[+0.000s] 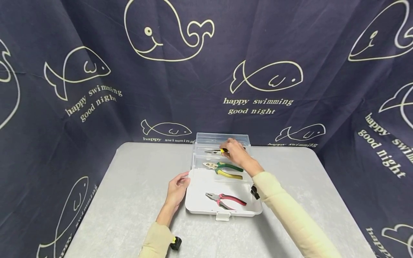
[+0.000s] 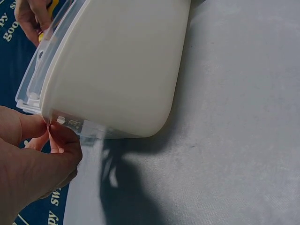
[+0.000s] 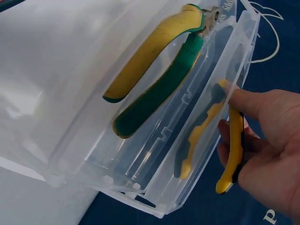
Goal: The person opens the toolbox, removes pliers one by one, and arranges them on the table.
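Note:
A white tool box (image 1: pixel 198 191) stands with its clear stepped trays (image 1: pixel 198 163) folded out at the back. My right hand (image 1: pixel 238 153) grips long-nose pliers (image 3: pixel 236 145) with yellow and black handles, over the rearmost tray. Their narrow jaws point left in the head view. Combination pliers (image 1: pixel 229 165) with green and yellow handles lie in the clear tray in front of them. In the white bottom rest red-and-grey-handled pliers (image 1: pixel 233 198). My left hand (image 1: pixel 176 190) pinches the box's left edge between thumb and fingers, as the left wrist view shows close up.
A white latch (image 1: pixel 223 216) sticks out from the box's front. Grey table surface (image 1: pixel 135 190) extends on both sides of the box. Right behind the table hangs a dark blue curtain (image 1: pixel 206 89) with whale and fish drawings.

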Motion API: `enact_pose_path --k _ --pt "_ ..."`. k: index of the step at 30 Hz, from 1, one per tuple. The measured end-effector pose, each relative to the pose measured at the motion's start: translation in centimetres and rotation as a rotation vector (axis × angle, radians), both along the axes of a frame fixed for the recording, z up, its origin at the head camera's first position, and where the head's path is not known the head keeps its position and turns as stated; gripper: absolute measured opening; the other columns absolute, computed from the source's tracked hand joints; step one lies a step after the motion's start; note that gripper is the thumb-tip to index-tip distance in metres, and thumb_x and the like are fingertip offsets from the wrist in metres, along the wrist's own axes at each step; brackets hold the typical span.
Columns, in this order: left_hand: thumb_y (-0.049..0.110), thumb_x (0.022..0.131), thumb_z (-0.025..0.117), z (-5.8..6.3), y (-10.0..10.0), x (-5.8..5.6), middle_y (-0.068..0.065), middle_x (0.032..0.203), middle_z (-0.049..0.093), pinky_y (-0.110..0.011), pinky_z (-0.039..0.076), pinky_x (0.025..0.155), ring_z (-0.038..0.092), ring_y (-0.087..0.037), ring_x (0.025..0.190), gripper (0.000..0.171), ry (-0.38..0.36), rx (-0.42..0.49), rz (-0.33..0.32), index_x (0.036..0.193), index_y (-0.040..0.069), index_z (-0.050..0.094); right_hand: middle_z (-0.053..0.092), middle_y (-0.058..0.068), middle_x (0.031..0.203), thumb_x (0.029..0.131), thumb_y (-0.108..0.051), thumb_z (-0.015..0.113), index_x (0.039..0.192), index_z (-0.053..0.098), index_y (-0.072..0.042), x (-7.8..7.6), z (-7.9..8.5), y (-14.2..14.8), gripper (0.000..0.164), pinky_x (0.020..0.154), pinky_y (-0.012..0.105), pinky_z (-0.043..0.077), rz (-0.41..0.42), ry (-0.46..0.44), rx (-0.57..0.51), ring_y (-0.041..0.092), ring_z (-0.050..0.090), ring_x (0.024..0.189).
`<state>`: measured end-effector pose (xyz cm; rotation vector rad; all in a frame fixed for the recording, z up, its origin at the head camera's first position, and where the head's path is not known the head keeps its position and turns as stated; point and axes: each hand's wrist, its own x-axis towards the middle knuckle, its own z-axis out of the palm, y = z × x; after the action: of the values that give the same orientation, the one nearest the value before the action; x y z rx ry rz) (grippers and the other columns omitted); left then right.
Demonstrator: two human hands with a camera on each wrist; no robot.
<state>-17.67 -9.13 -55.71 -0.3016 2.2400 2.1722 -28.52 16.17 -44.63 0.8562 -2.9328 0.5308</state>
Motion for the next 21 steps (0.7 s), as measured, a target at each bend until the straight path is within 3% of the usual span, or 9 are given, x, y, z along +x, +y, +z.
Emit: enact_pose_path --k 9,21 --pt "0.002 0.099 0.063 -0.1 0.1 0.0 -0.017 0.112 0.067 -0.019 0.050 0.082 0.062 -0.016 0.097 0.033 0.003 0.008 0.004 0.132 -0.003 0.065 0.072 0.016 0.102 0.091 0.000 0.075 0.113 0.072 0.003 0.2 -0.5 0.4 0.022 0.082 0.051 0.056 0.070 0.100 -0.045 0.034 0.069 0.094" --pt "0.001 0.099 0.063 -0.1 0.1 0.0 -0.016 0.112 0.067 -0.019 0.051 0.082 0.061 -0.016 0.099 0.033 0.001 0.021 0.009 0.132 -0.004 0.065 0.069 0.012 0.097 0.095 0.003 0.069 0.109 0.067 0.001 0.7 -0.1 2.7 0.014 0.076 0.043 0.055 0.150 0.052 -0.236 0.024 0.065 0.084"
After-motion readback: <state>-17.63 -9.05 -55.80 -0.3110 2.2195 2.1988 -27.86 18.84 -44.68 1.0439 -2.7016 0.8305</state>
